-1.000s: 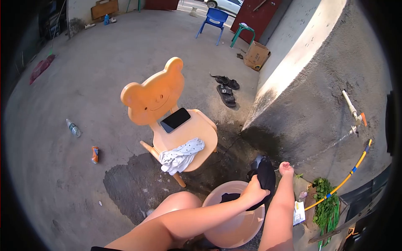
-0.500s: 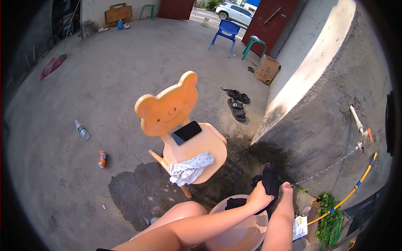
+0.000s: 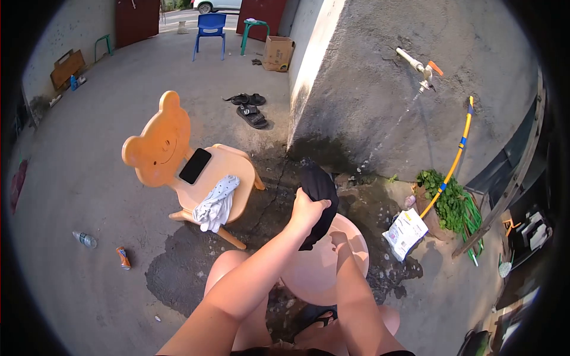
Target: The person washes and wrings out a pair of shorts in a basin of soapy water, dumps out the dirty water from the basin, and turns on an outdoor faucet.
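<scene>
the left hand (image 3: pixel 310 212) has its fingers wrapped over a black cloth (image 3: pixel 319 193), closed round the bunched middle of it. the cloth sticks up past those fingers toward the wall (image 3: pixel 362 89), and its lower end hangs beneath them at the rim of a pale pink basin (image 3: pixel 320 273). the right hand (image 3: pixel 340 241) is just beside, apart from the cloth and over the basin's far side; its fingers look bent inward with nothing visible in them, though how tightly they are pressed together i can't tell. the basin lies below both sets of fingers, with a foot in a dark sandal (image 3: pixel 325 316) at its near side. to the left of the left fingers is a wooden chair (image 3: pixel 234 155) with a smiling bear-shaped back; on its seat a dark phone (image 3: pixel 195 166) lies near the back, and a white spotted cloth (image 3: pixel 218 203) is crumpled at the edge nearer the fingers. farther left, well apart from them, a clear bottle (image 3: pixel 85 240) and an orange can (image 3: pixel 123 258) lie on the concrete. beyond the fingers and up to the right, a tap (image 3: pixel 425 74) with an orange handle lets a thin stream of water fall from the wall. to the right of the right fingers are a white packet (image 3: pixel 405 234), a yellow hose (image 3: pixel 462 145) with blue bands, and a heap of leafy greens (image 3: pixel 446 202). past the cloth, a pair of black sandals (image 3: pixel 251 113) sits on the floor.
</scene>
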The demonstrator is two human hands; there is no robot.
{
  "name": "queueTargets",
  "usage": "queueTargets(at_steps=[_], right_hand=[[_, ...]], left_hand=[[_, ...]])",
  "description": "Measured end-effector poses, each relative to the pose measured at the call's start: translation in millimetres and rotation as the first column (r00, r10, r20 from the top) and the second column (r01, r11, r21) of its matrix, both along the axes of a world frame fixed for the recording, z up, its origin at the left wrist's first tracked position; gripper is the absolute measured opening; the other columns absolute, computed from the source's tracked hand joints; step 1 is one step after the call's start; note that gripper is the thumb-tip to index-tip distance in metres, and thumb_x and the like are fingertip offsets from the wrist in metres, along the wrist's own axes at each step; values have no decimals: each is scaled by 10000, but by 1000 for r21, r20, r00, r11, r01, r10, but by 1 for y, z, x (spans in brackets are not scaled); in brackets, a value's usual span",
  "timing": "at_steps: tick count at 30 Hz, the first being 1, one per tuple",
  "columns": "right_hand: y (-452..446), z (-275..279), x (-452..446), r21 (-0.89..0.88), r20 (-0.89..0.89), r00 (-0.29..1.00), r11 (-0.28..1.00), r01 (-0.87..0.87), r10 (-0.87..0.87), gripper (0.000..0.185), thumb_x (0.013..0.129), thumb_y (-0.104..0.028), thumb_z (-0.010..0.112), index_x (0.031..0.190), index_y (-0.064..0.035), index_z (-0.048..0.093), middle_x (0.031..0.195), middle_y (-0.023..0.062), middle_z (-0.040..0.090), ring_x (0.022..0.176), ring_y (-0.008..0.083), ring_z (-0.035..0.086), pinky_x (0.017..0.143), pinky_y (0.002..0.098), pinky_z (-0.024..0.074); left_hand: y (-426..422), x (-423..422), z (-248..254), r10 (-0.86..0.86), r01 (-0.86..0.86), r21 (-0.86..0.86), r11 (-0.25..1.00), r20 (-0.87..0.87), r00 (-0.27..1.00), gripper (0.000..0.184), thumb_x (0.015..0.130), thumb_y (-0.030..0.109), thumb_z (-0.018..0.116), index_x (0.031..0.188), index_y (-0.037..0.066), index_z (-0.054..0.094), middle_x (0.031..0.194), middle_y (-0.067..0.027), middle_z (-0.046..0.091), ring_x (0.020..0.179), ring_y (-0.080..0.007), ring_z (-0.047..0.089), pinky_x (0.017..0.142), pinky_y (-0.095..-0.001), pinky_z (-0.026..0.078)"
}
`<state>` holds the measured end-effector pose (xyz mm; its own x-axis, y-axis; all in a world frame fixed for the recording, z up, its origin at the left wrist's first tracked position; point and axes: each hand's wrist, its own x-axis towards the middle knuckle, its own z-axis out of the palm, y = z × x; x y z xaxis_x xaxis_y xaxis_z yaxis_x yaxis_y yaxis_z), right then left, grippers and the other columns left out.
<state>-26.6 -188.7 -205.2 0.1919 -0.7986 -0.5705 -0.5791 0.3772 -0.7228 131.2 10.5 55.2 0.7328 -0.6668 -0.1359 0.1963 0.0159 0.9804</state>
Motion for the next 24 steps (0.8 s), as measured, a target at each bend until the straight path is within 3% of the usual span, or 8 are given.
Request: queueTargets(at_steps=[1,3,7,13,16,19,22,24], right_hand=[[21,-5,-16,69,-112,986,991,-114,122,285,850,-204,552,1115,-101,577,992,74,566,880,242,576,767,477,446],[81,-7,-44,71,-126,992,997,23,-13,296,848,-229,547,1087,-56,564,1045,108,597,899,263,633,779,472,452],[159,-18,-111,270,9,1000,963,-12,10,411,862,-328,532,1091,13,538,1039,165,601,889,285,642,781,453,483],[211,-66,-158,599,31,982,790,130,-185,695,861,-523,501,1200,82,448,1141,284,540,967,409,605,828,496,496],[223,-78,-151,617,46,929,742,262,-367,762,880,-526,484,1318,73,312,1236,321,456,1015,441,571,868,533,476],[226,-94,-148,716,189,820,647,262,-541,794,882,-505,511,1363,56,222,1310,306,389,1098,433,524,907,549,451],[228,-119,-145,768,411,537,597,232,-737,672,920,-351,511,1360,75,234,1347,320,324,1194,442,440,988,515,404],[228,-132,-144,791,431,435,563,239,-791,603,913,-313,533,1334,43,290,1320,287,367,1195,418,439,990,518,407]], left_hand=[[-1,-1,-13,-43,43,-64,997,-10,999,569,678,75,746,1153,-62,466,1088,-164,593,1048,-237,563,927,-320,419],[-7,-7,-34,-34,34,-36,999,2,999,556,675,48,737,1155,-48,473,1074,-145,598,1011,-224,577,905,-315,436],[6,-31,-18,-207,215,-124,969,78,975,585,674,11,706,1208,-27,469,1077,-137,609,995,-204,589,891,-309,451],[19,-67,9,-277,376,-203,904,392,877,624,681,-15,695,1249,39,443,1125,-103,576,1043,-188,566,922,-305,431],[22,-76,19,-365,476,-287,831,364,857,642,681,-51,680,1257,66,423,1144,-87,556,1074,-173,546,941,-308,417],[24,-79,27,-397,516,-334,789,364,843,646,687,-76,662,1262,77,412,1157,-68,540,1097,-160,524,962,-306,399],[26,-81,28,-424,528,-364,767,330,844,645,692,-75,659,1266,79,408,1167,-65,532,1107,-159,517,969,-304,393],[25,-78,27,-423,522,-375,766,316,849,645,694,-75,656,1269,79,406,1170,-64,529,1111,-159,514,972,-304,391]])
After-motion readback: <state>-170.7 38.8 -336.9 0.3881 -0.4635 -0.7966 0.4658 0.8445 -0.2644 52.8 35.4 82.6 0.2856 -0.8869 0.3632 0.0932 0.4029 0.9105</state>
